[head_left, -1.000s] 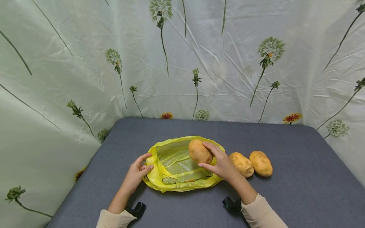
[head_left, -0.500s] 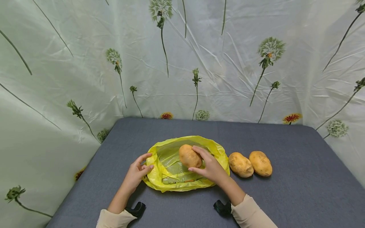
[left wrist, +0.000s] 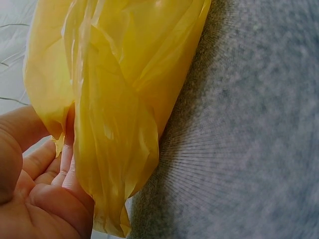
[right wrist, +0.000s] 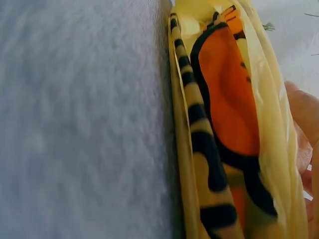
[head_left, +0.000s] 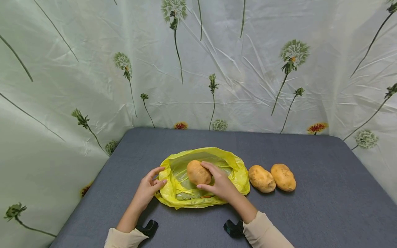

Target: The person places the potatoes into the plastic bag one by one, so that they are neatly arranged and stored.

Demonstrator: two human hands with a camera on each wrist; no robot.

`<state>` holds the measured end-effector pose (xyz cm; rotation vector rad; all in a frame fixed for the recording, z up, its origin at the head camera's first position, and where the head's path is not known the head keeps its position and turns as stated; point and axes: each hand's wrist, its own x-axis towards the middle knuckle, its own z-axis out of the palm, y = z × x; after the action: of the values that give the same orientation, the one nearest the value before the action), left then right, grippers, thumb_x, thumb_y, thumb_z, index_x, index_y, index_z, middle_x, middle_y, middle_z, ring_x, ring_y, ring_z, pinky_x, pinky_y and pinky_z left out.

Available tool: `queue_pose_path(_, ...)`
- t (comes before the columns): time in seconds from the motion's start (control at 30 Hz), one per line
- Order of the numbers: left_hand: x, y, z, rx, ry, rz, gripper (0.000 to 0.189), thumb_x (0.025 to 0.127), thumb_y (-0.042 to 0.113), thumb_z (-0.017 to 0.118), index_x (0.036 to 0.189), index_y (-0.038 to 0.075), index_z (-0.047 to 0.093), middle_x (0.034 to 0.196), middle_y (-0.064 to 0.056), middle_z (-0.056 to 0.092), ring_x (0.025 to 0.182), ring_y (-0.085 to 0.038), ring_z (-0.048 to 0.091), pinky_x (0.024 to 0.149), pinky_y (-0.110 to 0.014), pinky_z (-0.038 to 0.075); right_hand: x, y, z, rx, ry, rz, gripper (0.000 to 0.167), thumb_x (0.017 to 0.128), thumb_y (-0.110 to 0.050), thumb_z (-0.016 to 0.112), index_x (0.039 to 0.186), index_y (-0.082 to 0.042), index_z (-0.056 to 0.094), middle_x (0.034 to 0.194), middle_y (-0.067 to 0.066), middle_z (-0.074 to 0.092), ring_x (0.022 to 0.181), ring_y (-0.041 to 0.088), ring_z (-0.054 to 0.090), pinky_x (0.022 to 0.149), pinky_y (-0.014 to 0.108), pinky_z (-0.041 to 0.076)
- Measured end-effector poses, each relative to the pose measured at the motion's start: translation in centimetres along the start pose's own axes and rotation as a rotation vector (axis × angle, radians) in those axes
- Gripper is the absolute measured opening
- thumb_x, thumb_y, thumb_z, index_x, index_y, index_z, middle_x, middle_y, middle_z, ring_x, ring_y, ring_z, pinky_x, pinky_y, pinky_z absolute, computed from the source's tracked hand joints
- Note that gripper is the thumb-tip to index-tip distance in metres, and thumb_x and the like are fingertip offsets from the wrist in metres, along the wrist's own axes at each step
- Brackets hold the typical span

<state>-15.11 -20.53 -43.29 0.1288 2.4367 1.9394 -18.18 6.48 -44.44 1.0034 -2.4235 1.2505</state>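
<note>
A yellow plastic bag lies with its mouth spread wide on the grey table. My left hand pinches the bag's left rim between thumb and fingers; the left wrist view shows the gathered yellow film at those fingers. Over the bag's mouth, my right hand grips a potato between thumb and fingers. In the right wrist view the bag's side, printed in orange and black, hides the potato and most of that hand. Two more potatoes, a nearer one and a farther one, lie right of the bag.
The table has a grey cloth top. Behind it and along the left hangs a pale curtain printed with dandelions. Black straps with camera mounts sit at both wrists, by the cream sleeves.
My right hand has carried the potato leftward and somewhat lower, from the bag's right part to the middle of its mouth. The left hand has stayed at the left rim.
</note>
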Motion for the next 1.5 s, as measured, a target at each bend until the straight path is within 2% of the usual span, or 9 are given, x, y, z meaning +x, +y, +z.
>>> queue_pose_path(0.13, -0.4, 1.1, 0.2, 0.027, 0.007, -0.013, 0.047, 0.085, 0.0, 0.059, 0.129, -0.002, 0.041, 0.117, -0.018, 0.046, 0.058, -0.009, 0.046, 0.051, -0.021, 0.039, 0.2, -0.2, 0.6, 0.02, -0.026, 0.04, 0.069, 0.074, -0.033, 0.073, 0.131, -0.007, 0.043, 0.131, 0.009, 0.044, 0.12, 0.021, 0.04, 0.093, 0.039, 0.036)
queue_pose_path(0.67, -0.3, 1.1, 0.2, 0.028, 0.003, -0.003, 0.046, 0.085, 0.0, 0.059, 0.128, -0.002, 0.042, 0.126, -0.018, 0.042, 0.059, -0.01, 0.046, 0.052, -0.021, 0.039, 1.0, -0.3, 2.7, 0.026, -0.092, 0.116, 0.07, 0.075, -0.042, 0.069, 0.132, -0.011, 0.042, 0.132, 0.005, 0.043, 0.12, 0.02, 0.039, 0.092, 0.041, 0.037)
queue_pose_path(1.3, -0.2, 0.9, 0.1, 0.013, -0.005, 0.011, 0.047, 0.085, 0.0, 0.059, 0.128, -0.003, 0.041, 0.126, -0.019, 0.041, 0.06, -0.009, 0.048, 0.053, -0.021, 0.041, 1.8, -1.0, 4.1, 0.078, -0.176, 0.12, 0.068, 0.077, -0.032, 0.071, 0.132, -0.01, 0.039, 0.132, 0.005, 0.042, 0.118, 0.02, 0.041, 0.092, 0.039, 0.036)
queue_pose_path(1.5, -0.2, 0.9, 0.1, 0.014, -0.002, 0.003, 0.047, 0.085, 0.0, 0.059, 0.128, -0.003, 0.042, 0.124, -0.018, 0.042, 0.058, -0.008, 0.047, 0.051, -0.021, 0.04, 2.0, -1.3, 4.1, 0.075, -0.22, 0.124, 0.07, 0.078, -0.035, 0.07, 0.134, -0.011, 0.036, 0.133, 0.004, 0.04, 0.118, 0.019, 0.041, 0.092, 0.039, 0.037)
